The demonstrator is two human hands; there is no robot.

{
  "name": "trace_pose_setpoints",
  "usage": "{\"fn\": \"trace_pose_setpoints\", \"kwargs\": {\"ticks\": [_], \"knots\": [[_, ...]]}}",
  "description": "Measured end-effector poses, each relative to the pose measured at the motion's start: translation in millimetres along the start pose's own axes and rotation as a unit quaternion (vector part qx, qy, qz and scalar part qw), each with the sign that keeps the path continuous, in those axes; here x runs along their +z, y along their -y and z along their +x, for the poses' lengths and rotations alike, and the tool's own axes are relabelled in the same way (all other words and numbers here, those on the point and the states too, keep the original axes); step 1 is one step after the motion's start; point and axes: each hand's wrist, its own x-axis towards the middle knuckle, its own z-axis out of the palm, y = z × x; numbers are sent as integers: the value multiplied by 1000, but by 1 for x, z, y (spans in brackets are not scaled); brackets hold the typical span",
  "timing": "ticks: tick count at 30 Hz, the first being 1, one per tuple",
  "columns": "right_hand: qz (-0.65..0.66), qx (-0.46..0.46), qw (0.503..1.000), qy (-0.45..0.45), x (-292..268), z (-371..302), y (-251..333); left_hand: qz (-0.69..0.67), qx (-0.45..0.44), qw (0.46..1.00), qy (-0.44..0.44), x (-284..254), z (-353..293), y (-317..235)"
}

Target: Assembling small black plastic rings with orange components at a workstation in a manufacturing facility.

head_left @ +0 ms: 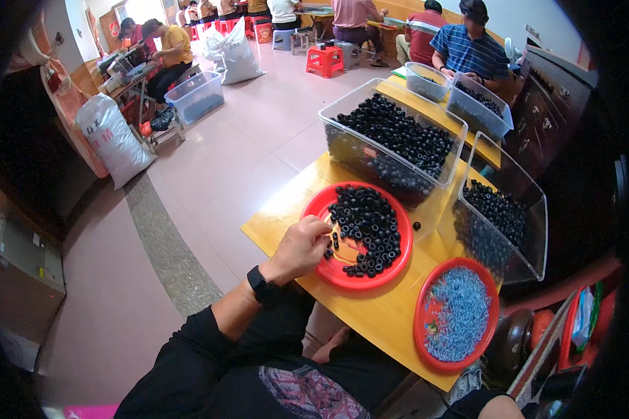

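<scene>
My left hand (300,246), with a black watch on its wrist, reaches over the left side of a red round plate (313,269). Its fingers are bent together near the fingertips; what they hold, if anything, is hidden. Small black ring-shaped parts (370,227) are heaped on the plate's far and right side, and a few stand apart beside my fingertips. Only a dark sleeve and a bit of my right arm (500,408) show at the lower edge; my right hand is out of the picture. Many tiny pale-blue pieces (458,314) fill a second red plate (421,328), nearer on the right.
A clear bin (335,150) of black parts stands behind the plate on the yellow table (286,209); another clear bin (534,241) is to its right. One black part (416,225) lies loose between. Across the table sits a person in a blue striped shirt (472,52).
</scene>
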Motion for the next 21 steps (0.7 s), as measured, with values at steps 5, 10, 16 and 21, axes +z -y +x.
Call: {"fn": "trace_pose_setpoints", "kwargs": {"ticks": [5,10,16,21], "knots": [[-17,4,1000,-15,5,-23,7,197,89,976,36,1,2,5],[-32,22,999,-29,10,-34,17,225,51,964,130,7,6,0],[-41,47,998,-31,12,-31,24,128,91,977,147,27,6,-4],[-45,73,996,-29,15,-18,23,168,234,932,218,32,14,-14]]}}
